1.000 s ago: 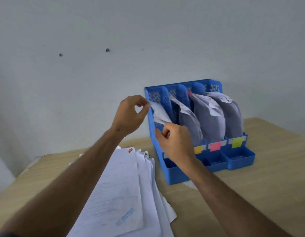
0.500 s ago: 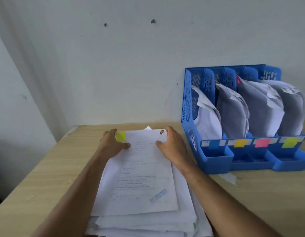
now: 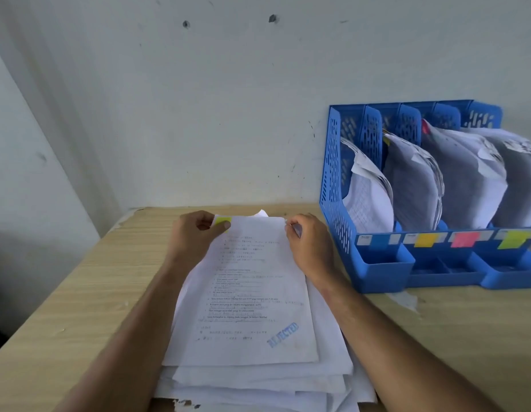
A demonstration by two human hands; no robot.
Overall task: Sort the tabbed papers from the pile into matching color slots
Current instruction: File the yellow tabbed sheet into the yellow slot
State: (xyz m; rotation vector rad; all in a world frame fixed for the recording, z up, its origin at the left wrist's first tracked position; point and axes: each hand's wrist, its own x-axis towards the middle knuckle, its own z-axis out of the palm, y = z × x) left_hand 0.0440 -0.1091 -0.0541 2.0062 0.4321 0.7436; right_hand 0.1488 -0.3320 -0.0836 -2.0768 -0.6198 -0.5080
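Note:
A pile of white papers [image 3: 252, 379] lies on the wooden table in front of me. Its top sheet [image 3: 249, 295] carries printed lines, a blue stamp and a yellow-green tab [image 3: 222, 220] at the far left corner. My left hand [image 3: 193, 236] pinches that corner, thumb by the tab. My right hand [image 3: 312, 245] pinches the far right corner of the same sheet. To the right stands a blue file rack [image 3: 335, 179] with several slots holding curled papers. Its front labels run blue [image 3: 377, 239], yellow [image 3: 424, 239], pink [image 3: 463, 239] and yellow-green [image 3: 511, 239].
The wooden table [image 3: 89, 281] meets a pale wall [image 3: 199, 114] at the back. Its left edge drops off near a side wall. A small scrap of paper [image 3: 405, 300] lies in front of the rack.
A second ago both hands were at the rack's left slot. They came back to the pile, and now their fingers have closed on the top sheet's far corners.

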